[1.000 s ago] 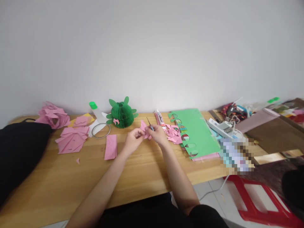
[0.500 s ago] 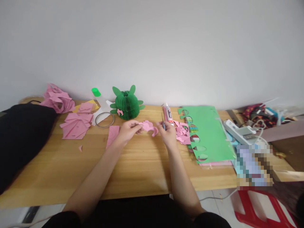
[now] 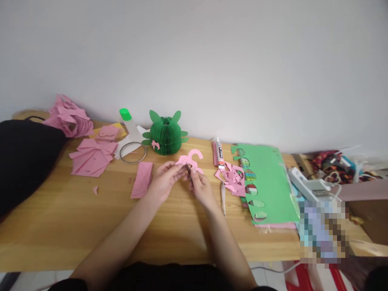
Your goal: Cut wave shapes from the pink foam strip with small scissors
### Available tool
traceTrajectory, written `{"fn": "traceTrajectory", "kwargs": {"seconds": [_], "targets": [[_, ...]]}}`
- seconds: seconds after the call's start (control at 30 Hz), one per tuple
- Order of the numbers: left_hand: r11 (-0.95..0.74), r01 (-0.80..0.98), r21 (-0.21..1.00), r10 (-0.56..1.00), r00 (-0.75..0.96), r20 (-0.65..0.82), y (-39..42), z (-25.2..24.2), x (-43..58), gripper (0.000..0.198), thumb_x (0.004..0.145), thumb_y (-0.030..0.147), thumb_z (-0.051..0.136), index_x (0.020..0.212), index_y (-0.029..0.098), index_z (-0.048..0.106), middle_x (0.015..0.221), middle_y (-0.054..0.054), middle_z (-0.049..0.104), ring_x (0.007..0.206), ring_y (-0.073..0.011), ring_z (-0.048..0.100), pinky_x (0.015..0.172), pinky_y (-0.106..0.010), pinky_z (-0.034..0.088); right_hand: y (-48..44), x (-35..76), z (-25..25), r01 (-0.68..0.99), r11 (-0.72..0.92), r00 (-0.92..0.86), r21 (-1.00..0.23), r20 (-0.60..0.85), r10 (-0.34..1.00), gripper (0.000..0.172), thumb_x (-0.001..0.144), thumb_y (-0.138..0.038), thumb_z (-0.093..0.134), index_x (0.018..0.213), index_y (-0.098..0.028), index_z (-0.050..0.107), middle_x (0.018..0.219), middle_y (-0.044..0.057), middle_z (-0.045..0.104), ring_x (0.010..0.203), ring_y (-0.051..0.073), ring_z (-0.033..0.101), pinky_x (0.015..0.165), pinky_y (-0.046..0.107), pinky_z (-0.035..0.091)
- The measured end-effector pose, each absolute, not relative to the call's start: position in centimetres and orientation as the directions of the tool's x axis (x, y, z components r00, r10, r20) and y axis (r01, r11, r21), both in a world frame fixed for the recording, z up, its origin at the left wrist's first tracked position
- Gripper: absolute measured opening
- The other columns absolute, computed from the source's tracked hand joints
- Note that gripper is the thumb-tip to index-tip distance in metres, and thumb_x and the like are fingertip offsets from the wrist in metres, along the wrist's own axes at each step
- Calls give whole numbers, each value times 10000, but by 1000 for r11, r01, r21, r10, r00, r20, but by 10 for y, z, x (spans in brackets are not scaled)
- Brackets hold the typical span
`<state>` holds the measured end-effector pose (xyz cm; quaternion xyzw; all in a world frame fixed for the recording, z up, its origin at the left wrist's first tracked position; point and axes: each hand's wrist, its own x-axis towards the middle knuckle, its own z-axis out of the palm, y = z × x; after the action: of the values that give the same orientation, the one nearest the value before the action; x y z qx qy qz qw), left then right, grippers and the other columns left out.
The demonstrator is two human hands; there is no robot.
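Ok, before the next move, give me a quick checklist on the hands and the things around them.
1. Left hand holding the pink cutout: ok.
2. Right hand gripping the slim dark tool: ok.
3. Tip of the slim dark tool clear of the left hand: cannot tell; they crowd together in this view.
4. Green paper figure upright: ok.
5. Glue tube apart from both hands: ok.
6. Pink scraps all in one pile: not ok; a small piece lies far left.

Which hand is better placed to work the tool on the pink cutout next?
Probably the right hand: it grips the thin tool at the pink cutout, which the left hand holds.
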<state>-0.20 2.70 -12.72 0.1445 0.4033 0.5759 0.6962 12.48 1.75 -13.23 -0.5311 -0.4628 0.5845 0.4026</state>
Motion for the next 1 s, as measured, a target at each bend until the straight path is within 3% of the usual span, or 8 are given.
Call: {"fn": "traceTrajectory", "kwargs": {"seconds": [0.3,1.0], "targets": [[305,-703,642,918,36,-396,24,-127,4,270,531,163,866,588,142,603,718,-26,768,720,-154,731,756,-269,551,12,121,-123,-110,-422,-79,-900,-415,906,588,709,-800,516,636,-219,460,372,-111,320,310,51,194,325,203,121],[308,-683,663,918,30,-395,21,-127,6,248,593,154,839,606,144,591,732,-24,759,747,-161,729,790,-294,534,12,121,-117,-148,-464,-63,-873,-460,886,569,705,-751,584,586,-211,450,351,-108,313,306,40,185,319,191,107]]}}
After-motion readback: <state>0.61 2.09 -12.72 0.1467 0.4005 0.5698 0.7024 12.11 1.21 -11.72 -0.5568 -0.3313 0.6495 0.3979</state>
